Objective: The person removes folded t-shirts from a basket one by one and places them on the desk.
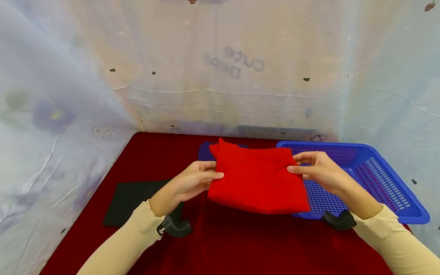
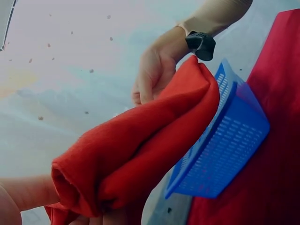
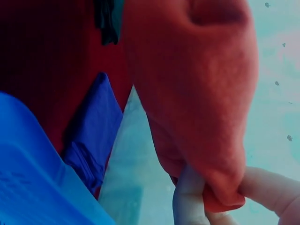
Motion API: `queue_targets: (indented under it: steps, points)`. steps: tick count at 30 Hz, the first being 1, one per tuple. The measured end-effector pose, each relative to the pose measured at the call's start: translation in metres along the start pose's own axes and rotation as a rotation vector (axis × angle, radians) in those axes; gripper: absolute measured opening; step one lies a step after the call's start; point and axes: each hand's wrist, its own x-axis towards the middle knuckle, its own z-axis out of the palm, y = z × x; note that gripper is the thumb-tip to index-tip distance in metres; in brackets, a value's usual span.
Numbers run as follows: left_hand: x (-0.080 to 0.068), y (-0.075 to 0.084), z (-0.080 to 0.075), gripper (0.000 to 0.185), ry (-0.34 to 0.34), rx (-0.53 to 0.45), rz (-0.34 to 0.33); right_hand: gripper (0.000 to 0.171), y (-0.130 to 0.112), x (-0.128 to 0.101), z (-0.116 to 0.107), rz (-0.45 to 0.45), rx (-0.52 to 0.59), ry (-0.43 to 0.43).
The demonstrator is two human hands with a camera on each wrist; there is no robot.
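Note:
A folded bright red cloth (image 1: 259, 179) hangs in the air between both hands, over the dark red tabletop. My left hand (image 1: 192, 179) pinches its left edge, thumb on the near face and fingers behind. At the opposite edge my right hand (image 1: 321, 170) grips it the same way, in front of the blue basket. Seen from the left wrist, the red cloth (image 2: 140, 145) shows rolled, layered folds along its side. In the right wrist view, the thumb and fingers (image 3: 190, 197) clasp the lower end of the cloth (image 3: 197, 93).
The blue plastic basket (image 1: 412, 194) with slotted walls stands at the right. A folded dark blue cloth (image 1: 205, 152) lies at the back, partly behind the red one. A folded black cloth (image 1: 132, 202) lies at the left. Pale patterned sheeting (image 1: 220, 107) encloses the table (image 1: 158, 152).

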Motion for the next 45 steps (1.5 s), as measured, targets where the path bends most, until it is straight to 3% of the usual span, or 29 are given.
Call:
queue_targets:
  steps: [8,14,28,45]
  points:
    - [-0.009,-0.013,-0.012,0.071,-0.006,-0.011,0.006,0.058,0.004,0.007,0.016,0.011,0.001,-0.025]
    - [-0.014,-0.024,-0.019,0.079,0.021,-0.008,-0.02,0.055,0.011,0.012,0.03,0.017,0.002,-0.033]
    - [-0.018,-0.046,-0.027,0.048,0.03,-0.032,0.009,0.052,0.02,0.021,0.052,0.018,-0.026,-0.046]
    - [-0.025,-0.073,-0.035,0.055,0.073,-0.042,-0.03,0.037,0.04,0.029,0.083,0.02,-0.08,-0.068]
